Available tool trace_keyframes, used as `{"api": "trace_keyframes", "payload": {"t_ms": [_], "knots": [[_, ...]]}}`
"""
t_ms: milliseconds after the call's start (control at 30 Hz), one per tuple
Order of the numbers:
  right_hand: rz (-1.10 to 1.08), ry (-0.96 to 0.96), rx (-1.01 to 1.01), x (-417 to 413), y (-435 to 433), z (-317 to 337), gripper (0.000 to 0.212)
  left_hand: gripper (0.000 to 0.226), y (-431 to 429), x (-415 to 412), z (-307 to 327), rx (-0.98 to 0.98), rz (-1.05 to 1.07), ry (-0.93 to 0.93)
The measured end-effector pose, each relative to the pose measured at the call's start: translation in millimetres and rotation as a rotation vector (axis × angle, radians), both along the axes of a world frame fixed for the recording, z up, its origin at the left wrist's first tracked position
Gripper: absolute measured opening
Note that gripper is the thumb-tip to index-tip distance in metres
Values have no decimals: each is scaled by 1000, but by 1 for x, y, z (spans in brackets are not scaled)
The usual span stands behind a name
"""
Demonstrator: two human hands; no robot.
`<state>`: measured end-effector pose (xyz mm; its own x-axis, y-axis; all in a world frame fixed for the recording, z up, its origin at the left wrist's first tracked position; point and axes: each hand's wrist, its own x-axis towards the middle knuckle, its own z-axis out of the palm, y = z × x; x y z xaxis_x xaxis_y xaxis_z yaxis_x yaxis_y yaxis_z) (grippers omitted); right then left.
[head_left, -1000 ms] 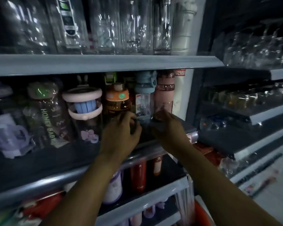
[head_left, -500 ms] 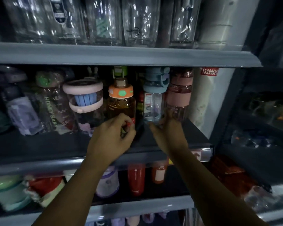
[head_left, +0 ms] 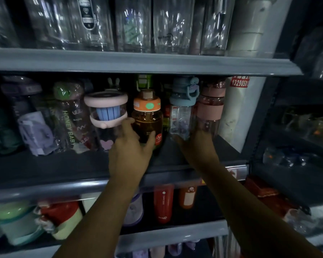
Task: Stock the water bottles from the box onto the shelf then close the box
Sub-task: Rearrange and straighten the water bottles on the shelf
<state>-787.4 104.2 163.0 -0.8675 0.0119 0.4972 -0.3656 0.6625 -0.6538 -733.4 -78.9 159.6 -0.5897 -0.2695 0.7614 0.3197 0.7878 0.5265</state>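
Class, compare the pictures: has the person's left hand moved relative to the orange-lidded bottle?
Yes. Against the orange-lidded bottle, the left hand has shifted left: its fingertips were at the bottle's lower right; now one finger reaches up its left side.

L hand [head_left: 131,157] fwd, splayed | R hand [head_left: 196,148] fwd, grip unclear

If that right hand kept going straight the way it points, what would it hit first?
Probably the clear plastic bottle with the pale blue lid: the right hand points at its base and may be touching it. Depth is unclear.
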Motion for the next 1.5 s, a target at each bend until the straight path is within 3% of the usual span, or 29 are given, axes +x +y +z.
{"api": "trace_keyframes", "payload": {"t_ms": [133, 367, 567, 633, 700, 767, 900, 1033, 1167, 1333, 1500], "knots": [[-24, -31, 17, -10, -9, 5, 65, 64, 2, -1, -1, -42, 48, -4], [-58, 23, 44, -19, -11, -4, 60, 36, 4, 3, -2, -102, -66, 129], [21, -53, -174, -15, -9, 7, 67, 25, 5, 8, 4, -140, -157, 63], [67, -56, -185, -7, -6, 10, 52, 23, 3, 10, 5, -123, -188, 49], [122, -65, -196, 6, -1, 15, 18, 21, 3, 12, 6, -86, -221, 27], [211, -64, -273, 23, 4, 20, 12, 21, 3, 13, 7, -69, -264, 9], [293, -53, -257, 60, 16, 25, 9, 27, 1, 14, 8, -31, -363, -40], [327, -38, -201, 90, 20, 25, 11, 62, 2, 18, 16, 1, -419, -181], [303, 24, -213, 109, 11, 20, 17, 82, 22, 35, 30, 182, -586, -264], [290, 164, -83, 117, 3, 14, 31, 57, 39, 42, 37, 464, -653, -191], [474, 115, -133, 130, 12, 26, 17, 48, 17, 46, 36, 514, -657, -139]]}}
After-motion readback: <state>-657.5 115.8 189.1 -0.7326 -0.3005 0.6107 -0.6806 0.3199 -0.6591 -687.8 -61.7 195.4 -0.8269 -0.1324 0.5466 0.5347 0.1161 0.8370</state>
